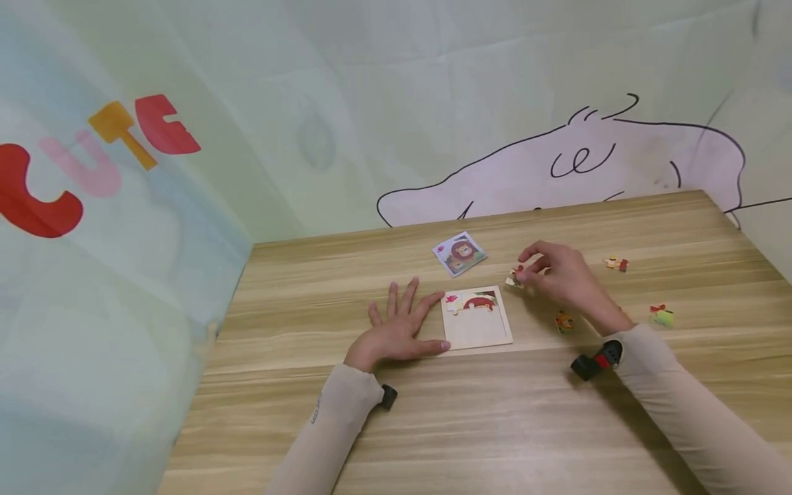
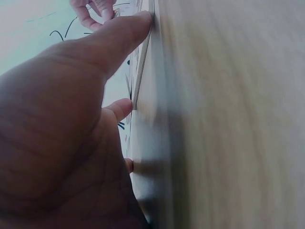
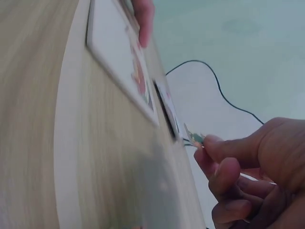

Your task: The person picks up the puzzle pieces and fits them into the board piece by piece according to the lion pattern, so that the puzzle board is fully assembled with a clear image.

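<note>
My left hand (image 1: 399, 333) lies spread on the table, with thumb and index fingertips at the left edge of a square puzzle tray (image 1: 476, 331). Joined pieces (image 1: 479, 302) with part of a red-brown mane fill the tray's top strip; bare board shows below them. To the right of the tray, my right hand (image 1: 559, 276) pinches a small jigsaw piece (image 3: 195, 137) between thumb and index finger, raised over the tabletop. The other fingers of that hand are curled in the right wrist view. Behind the tray lies a picture card (image 1: 460, 254) showing a lion.
Loose jigsaw pieces lie on the right: a red and yellow one (image 1: 617, 264) farther back, a green and red one (image 1: 662, 315), and an orange one (image 1: 564, 322) near the right forearm. A printed cloth wall (image 1: 346, 117) borders the wooden table (image 1: 470, 419) behind and at left.
</note>
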A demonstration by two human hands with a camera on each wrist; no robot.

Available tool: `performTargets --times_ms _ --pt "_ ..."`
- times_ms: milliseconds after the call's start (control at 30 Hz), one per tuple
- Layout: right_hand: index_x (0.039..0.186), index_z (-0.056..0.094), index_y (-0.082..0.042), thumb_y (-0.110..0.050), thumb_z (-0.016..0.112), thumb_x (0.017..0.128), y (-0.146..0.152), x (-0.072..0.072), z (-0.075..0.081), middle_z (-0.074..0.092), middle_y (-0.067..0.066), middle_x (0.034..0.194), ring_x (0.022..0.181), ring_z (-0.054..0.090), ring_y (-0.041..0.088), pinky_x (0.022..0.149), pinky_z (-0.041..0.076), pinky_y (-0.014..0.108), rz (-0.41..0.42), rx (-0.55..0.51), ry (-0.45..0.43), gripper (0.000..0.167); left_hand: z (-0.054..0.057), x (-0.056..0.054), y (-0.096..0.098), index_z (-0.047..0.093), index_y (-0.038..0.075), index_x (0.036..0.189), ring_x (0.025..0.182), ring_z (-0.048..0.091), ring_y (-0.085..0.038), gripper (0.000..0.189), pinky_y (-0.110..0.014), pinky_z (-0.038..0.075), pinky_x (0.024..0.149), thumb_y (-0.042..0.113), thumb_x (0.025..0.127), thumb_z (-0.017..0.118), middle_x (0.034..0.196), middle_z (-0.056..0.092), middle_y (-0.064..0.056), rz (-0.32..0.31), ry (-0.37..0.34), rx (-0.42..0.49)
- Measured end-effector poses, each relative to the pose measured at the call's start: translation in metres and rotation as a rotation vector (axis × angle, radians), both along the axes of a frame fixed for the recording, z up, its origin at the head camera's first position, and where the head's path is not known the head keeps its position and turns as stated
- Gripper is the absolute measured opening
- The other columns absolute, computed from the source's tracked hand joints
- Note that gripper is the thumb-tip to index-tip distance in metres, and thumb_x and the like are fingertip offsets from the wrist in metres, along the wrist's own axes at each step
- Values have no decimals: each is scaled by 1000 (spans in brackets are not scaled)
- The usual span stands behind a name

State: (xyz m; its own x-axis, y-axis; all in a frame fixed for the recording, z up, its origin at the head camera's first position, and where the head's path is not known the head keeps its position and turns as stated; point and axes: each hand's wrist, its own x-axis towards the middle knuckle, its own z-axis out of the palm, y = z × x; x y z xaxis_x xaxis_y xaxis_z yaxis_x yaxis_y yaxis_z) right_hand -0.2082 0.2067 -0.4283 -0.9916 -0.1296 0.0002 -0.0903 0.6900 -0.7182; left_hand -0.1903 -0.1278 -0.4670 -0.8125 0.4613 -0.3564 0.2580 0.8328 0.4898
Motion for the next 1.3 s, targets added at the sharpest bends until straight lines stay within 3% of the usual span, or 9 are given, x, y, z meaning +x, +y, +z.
performTargets --times_ms 300,600,833,1067,1300 --pt "121 76 -5 -16 77 101 -19 0 -1 80 21 103 68 66 21 57 53 29 63 -68 -71 23 -2 -1 -1 10 52 170 163 -37 -35 97 -81 -22 120 72 93 67 180 -29 6 -3 -1 7" --pt "102 76 -7 -19 83 96 -41 3 -2 82 11 94 71 66 16 59 53 28 82 -130 -141 15 -6 -4 0 11 51 170 163 -35 -38 97 -83 -21 119 73 93 66 180 -28 4 -11 15 -11" --pt "93 77 -8 -22 84 95 -58 5 -9 79 5 78 57 60 15 53 43 25 106 -194 -232 15 -4 -2 1 10 52 170 163 -34 -38 96 -83 -19 120 73 94 66 181 -27 3 -1 12 -13" --pt "88 78 -10 -22 85 94 -75 9 -16 73 3 76 62 56 15 57 41 25 112 -177 -231 15 -4 -1 0 10 53 170 163 -35 -38 96 -83 -19 120 74 94 65 180 -27 4 2 7 -20" --pt "82 77 -10 -23 88 90 -84 15 -21 67 -4 65 56 55 10 53 38 23 77 -168 -235 18 -3 -1 0 11 53 170 163 -35 -38 96 -84 -19 119 74 94 65 180 -27 4 -3 12 -21"
